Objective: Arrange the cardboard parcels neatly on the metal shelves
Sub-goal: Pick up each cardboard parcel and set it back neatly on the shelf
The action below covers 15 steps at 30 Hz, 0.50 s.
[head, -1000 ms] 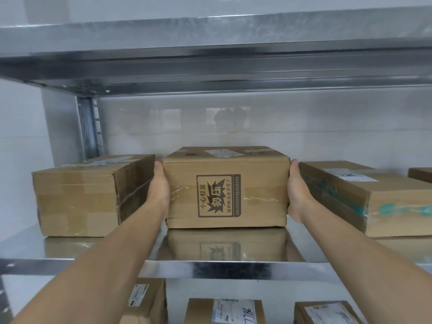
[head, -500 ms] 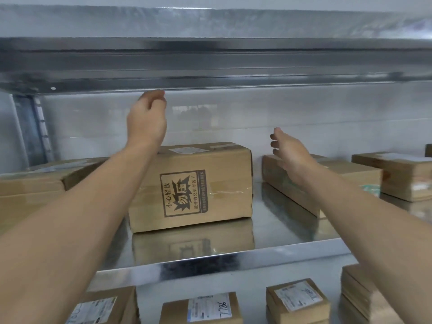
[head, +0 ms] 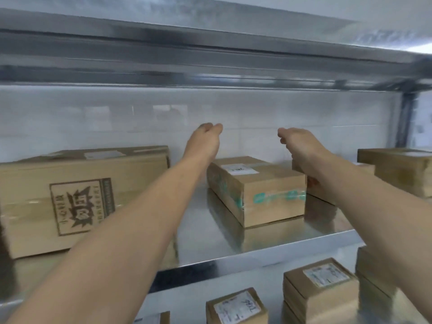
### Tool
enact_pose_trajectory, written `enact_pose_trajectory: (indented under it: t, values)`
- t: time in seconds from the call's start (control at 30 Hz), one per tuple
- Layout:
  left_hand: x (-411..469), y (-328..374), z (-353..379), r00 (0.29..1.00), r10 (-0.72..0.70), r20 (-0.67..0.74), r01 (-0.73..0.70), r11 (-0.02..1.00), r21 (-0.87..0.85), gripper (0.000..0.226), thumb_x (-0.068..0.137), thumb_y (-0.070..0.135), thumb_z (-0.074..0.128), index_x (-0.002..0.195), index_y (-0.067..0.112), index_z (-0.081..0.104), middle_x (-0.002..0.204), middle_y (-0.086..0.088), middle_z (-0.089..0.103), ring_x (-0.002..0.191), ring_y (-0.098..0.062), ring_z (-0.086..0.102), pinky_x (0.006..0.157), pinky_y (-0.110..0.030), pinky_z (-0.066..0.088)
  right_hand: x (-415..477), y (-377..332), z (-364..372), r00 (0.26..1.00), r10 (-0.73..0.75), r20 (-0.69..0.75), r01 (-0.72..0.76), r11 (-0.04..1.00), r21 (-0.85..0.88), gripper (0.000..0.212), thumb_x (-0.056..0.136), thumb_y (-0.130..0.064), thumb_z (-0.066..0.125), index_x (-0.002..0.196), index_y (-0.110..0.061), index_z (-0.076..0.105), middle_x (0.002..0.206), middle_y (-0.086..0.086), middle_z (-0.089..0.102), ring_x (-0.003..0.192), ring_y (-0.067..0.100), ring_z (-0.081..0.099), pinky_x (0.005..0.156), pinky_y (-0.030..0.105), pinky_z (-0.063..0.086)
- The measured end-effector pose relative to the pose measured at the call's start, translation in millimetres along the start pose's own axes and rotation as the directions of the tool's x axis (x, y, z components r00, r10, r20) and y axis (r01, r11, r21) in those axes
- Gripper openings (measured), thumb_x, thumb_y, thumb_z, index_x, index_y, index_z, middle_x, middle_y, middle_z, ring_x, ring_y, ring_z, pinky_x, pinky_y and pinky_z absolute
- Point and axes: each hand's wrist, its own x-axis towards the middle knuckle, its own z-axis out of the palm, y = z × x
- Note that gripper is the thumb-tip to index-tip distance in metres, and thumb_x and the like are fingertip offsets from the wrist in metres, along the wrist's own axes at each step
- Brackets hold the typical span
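Observation:
A large cardboard parcel with a black printed mark (head: pixel 81 197) stands on the metal shelf (head: pixel 268 244) at the left. A flatter parcel with green tape (head: pixel 259 190) lies skewed in the middle. My left hand (head: pixel 205 141) and my right hand (head: pixel 301 141) both hover in the air above and behind that green-taped parcel, one on each side, fingers relaxed and holding nothing. My right forearm hides part of another parcel (head: pixel 364 168). A further parcel (head: pixel 397 171) sits at the right end of the shelf.
The upper shelf (head: pixel 210 54) hangs low overhead. A steel upright (head: pixel 404 120) stands at the back right. On the lower shelf lie several small labelled parcels (head: pixel 320 291), and a tiled wall (head: pixel 140 118) closes the back.
Both hands let go of the printed parcel, rose and moved right. The view swung right, so the printed parcel now sits at the left and the green-taped parcel is central.

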Motion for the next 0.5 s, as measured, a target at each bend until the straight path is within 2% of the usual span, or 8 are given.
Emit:
enact_pose_trajectory:
  t: [0.07, 0.13, 0.2, 0.27, 0.3, 0.37, 0.4, 0.5]
  values:
    - [9.3, -16.2, 25.1, 0.992, -0.120, -0.049, 0.120, 0.993, 0.001, 0.055, 0.104, 0.043, 0.044, 0.150, 0.013, 0.045, 0.155, -0.006, 0.045, 0.140, -0.029, 0.043, 0.118, -0.038, 0.033, 19.4, 17.7, -19.7, 0.999, 0.036, 0.025, -0.036, 0.999, 0.004, 0.054, 0.107, -0.040, 0.048, 0.150, -0.008, 0.048, 0.156, 0.007, 0.047, 0.142, 0.027, 0.044, 0.114, 0.038, 0.034]
    - [16.6, -34.7, 50.1, 0.968, -0.234, -0.094, 0.233, 0.972, -0.022, 0.054, 0.106, 0.043, 0.040, 0.150, 0.011, 0.044, 0.155, -0.009, 0.045, 0.140, -0.030, 0.043, 0.112, -0.035, 0.033, 39.5, 37.9, -36.5, 0.991, 0.105, 0.082, -0.107, 0.994, 0.022, 0.054, 0.106, -0.043, 0.048, 0.148, -0.009, 0.050, 0.153, 0.007, 0.049, 0.142, 0.028, 0.043, 0.117, 0.039, 0.033]
    - [17.3, -49.9, 62.1, 0.937, -0.323, -0.129, 0.315, 0.946, -0.080, 0.047, 0.108, 0.042, 0.037, 0.145, 0.014, 0.049, 0.149, -0.006, 0.049, 0.133, -0.027, 0.047, 0.107, -0.033, 0.035, 52.6, 57.2, -41.9, 0.969, 0.188, 0.159, -0.200, 0.977, 0.068, 0.047, 0.106, -0.044, 0.049, 0.137, -0.010, 0.058, 0.141, 0.009, 0.054, 0.128, 0.030, 0.050, 0.107, 0.038, 0.036]
    - [14.9, -66.3, 70.5, 0.904, -0.395, -0.162, 0.382, 0.918, -0.108, 0.028, 0.109, 0.040, 0.037, 0.125, 0.022, 0.052, 0.131, 0.002, 0.051, 0.119, -0.022, 0.050, 0.100, -0.030, 0.037, 64.4, 75.9, -41.6, 0.934, 0.270, 0.235, -0.301, 0.948, 0.108, 0.040, 0.105, -0.047, 0.049, 0.118, -0.013, 0.064, 0.126, 0.009, 0.057, 0.100, 0.027, 0.055, 0.095, 0.040, 0.039]
    - [11.3, -72.8, 74.3, 0.887, -0.434, -0.158, 0.419, 0.900, -0.120, 0.027, 0.108, 0.044, 0.039, 0.117, 0.023, 0.052, 0.130, 0.004, 0.053, 0.118, -0.022, 0.051, 0.104, -0.032, 0.039, 70.6, 85.2, -38.9, 0.910, 0.308, 0.279, -0.352, 0.928, 0.122, 0.041, 0.104, -0.049, 0.047, 0.112, -0.013, 0.065, 0.123, 0.009, 0.058, 0.097, 0.027, 0.058, 0.091, 0.040, 0.042]
    - [6.3, -83.0, 78.9, 0.860, -0.501, -0.100, 0.488, 0.863, -0.133, 0.043, 0.101, 0.058, 0.044, 0.114, 0.022, 0.063, 0.136, -0.004, 0.060, 0.125, -0.028, 0.054, 0.112, -0.044, 0.040, 79.5, 102.5, -31.6, 0.855, 0.353, 0.379, -0.436, 0.886, 0.160, 0.052, 0.104, -0.057, 0.040, 0.117, -0.013, 0.063, 0.127, 0.010, 0.064, 0.118, 0.031, 0.063, 0.087, 0.038, 0.047]
    - [5.2, -85.2, 80.6, 0.851, -0.520, -0.067, 0.507, 0.848, -0.152, 0.046, 0.099, 0.062, 0.045, 0.111, 0.024, 0.068, 0.133, -0.008, 0.065, 0.124, -0.031, 0.058, 0.112, -0.048, 0.042, 82.9, 110.9, -27.5, 0.828, 0.365, 0.425, -0.473, 0.862, 0.182, 0.058, 0.104, -0.061, 0.036, 0.122, -0.013, 0.062, 0.133, 0.013, 0.065, 0.130, 0.033, 0.059, 0.088, 0.037, 0.049]
    - [6.5, -89.5, 85.2, 0.831, -0.556, 0.002, 0.541, 0.809, -0.230, 0.046, 0.099, 0.061, 0.047, 0.097, 0.023, 0.074, 0.113, -0.010, 0.074, 0.110, -0.030, 0.067, 0.108, -0.045, 0.048, 89.8, 128.5, -14.7, 0.765, 0.387, 0.515, -0.564, 0.788, 0.247, 0.070, 0.101, -0.068, 0.034, 0.134, -0.012, 0.060, 0.140, 0.016, 0.063, 0.137, 0.035, 0.052, 0.104, 0.041, 0.050]
